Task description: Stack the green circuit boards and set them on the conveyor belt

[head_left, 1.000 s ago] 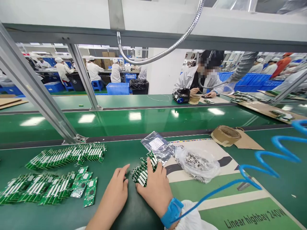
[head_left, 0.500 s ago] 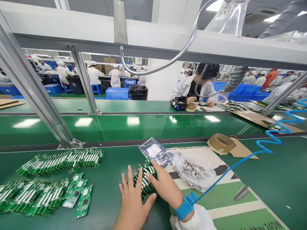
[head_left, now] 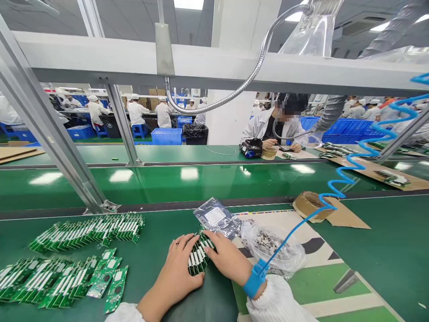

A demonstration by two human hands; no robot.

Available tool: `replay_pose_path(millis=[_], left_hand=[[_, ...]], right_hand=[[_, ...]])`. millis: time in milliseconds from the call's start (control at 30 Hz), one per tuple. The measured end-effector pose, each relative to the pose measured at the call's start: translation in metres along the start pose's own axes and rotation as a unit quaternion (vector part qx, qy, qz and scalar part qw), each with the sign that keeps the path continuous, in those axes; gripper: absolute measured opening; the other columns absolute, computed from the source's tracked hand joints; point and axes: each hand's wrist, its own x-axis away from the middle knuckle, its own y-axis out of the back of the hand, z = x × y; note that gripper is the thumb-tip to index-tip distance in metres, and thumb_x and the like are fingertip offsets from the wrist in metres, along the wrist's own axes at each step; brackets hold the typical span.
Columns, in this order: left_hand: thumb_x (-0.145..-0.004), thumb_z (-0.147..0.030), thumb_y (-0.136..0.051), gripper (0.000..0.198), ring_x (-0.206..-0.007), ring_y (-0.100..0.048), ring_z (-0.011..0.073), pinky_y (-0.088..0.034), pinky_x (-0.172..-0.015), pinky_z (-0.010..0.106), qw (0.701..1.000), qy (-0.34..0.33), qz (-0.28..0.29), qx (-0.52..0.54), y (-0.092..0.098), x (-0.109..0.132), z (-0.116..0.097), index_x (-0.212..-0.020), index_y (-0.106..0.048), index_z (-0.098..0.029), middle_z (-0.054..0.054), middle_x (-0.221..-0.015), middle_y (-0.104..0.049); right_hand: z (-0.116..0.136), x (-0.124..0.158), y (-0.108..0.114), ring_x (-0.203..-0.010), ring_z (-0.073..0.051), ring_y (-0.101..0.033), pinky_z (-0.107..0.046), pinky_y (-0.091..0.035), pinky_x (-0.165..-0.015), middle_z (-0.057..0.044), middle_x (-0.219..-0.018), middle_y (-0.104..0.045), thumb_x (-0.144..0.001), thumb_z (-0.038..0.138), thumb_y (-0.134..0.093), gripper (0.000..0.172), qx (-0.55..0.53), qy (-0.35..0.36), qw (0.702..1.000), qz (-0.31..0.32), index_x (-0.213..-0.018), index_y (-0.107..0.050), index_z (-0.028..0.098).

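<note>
A small stack of green circuit boards (head_left: 197, 260) with white strips stands in a slanted row on the green table. My left hand (head_left: 177, 269) curves around its left side, fingers bent over the far end and thumb at the near end. From the other side, my right hand (head_left: 228, 257) grips the stack, its thumb on the boards and its fingers behind them. A blue wrist strap (head_left: 255, 278) circles my right wrist. Just behind the hands lies a silvery bag (head_left: 214, 214) with a white label. My fingers partly hide the boards.
Two long rows of circuit boards (head_left: 90, 230) lie at left. To the right are a clear bag of small parts (head_left: 271, 246), a tape roll (head_left: 310, 205) and cardboard (head_left: 350, 213). A coiled blue cord (head_left: 301, 221) runs from the strap. Across the belt, a co-worker (head_left: 259, 125) sits.
My left hand has gone from spread fingers beside the boards to closing around their left side. The right hand keeps its hold. The view has tilted up slightly.
</note>
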Motion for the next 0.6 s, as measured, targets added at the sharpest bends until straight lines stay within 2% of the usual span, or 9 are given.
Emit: replay_pose_path(millis=[100,167,267,400,500,600], left_hand=[[-0.060,-0.043,-0.076,0.100,-0.136,-0.025,0.0345,-0.020,-0.110,0.054,1.000,0.009,0.010,-0.005,0.005,-0.004,-0.004,-0.143,-0.025,-0.021,0.012,-0.149,-0.031],[-0.056,-0.046,-0.078,0.106,-0.135,-0.025,0.0352,-0.020,-0.110,0.054,1.000,0.016,0.007,-0.011,0.005,-0.008,-0.007,-0.144,-0.024,-0.021,0.012,-0.148,-0.033],[-0.066,-0.041,-0.072,0.088,-0.131,-0.032,0.0327,-0.024,-0.107,0.053,1.000,0.023,-0.007,-0.020,0.003,-0.013,-0.009,-0.141,-0.030,-0.022,0.011,-0.144,-0.040],[-0.073,-0.034,-0.067,0.070,-0.125,-0.041,0.0300,-0.030,-0.103,0.052,0.999,0.026,-0.015,-0.022,0.003,-0.016,-0.009,-0.136,-0.038,-0.022,0.010,-0.138,-0.046],[-0.071,-0.034,-0.069,0.073,-0.124,-0.042,0.0297,-0.031,-0.103,0.051,0.999,0.028,-0.015,-0.023,0.003,-0.019,-0.009,-0.136,-0.038,-0.022,0.010,-0.138,-0.047],[-0.067,-0.038,-0.072,0.082,-0.124,-0.041,0.0313,-0.032,-0.101,0.051,0.999,0.043,-0.017,-0.028,0.001,-0.023,-0.011,-0.138,-0.036,-0.021,0.011,-0.137,-0.048]], right_hand=[[-0.004,-0.004,0.004,-0.119,-0.025,-0.049,-0.051,-0.040,-0.099,-0.008,-0.132,-0.050,-0.088,0.029,-0.056,0.042,-0.012,-0.001,1.000,0.012,-0.128,-0.046,0.021],[-0.007,-0.008,0.007,-0.116,-0.025,-0.052,-0.050,-0.043,-0.096,-0.008,-0.131,-0.051,-0.086,0.029,-0.058,0.043,-0.022,-0.013,0.999,0.022,-0.127,-0.047,0.021],[-0.012,-0.012,0.007,-0.110,-0.023,-0.056,-0.048,-0.046,-0.092,-0.008,-0.126,-0.055,-0.086,0.030,-0.059,0.043,-0.030,-0.036,0.999,0.023,-0.127,-0.047,0.021],[-0.013,-0.015,0.000,-0.124,-0.027,-0.045,-0.052,-0.037,-0.101,-0.009,-0.138,-0.046,-0.086,0.033,-0.059,0.052,-0.028,-0.028,0.999,0.010,-0.133,-0.041,0.022],[-0.008,-0.017,-0.006,-0.121,-0.027,-0.048,-0.050,-0.038,-0.100,-0.011,-0.135,-0.048,-0.086,0.036,-0.057,0.057,-0.016,-0.041,0.999,-0.004,-0.137,-0.036,0.020],[-0.001,-0.018,-0.010,-0.118,-0.027,-0.052,-0.047,-0.040,-0.097,-0.014,-0.132,-0.050,-0.088,0.031,-0.052,0.054,0.001,-0.064,0.998,-0.022,-0.138,-0.035,0.017]])
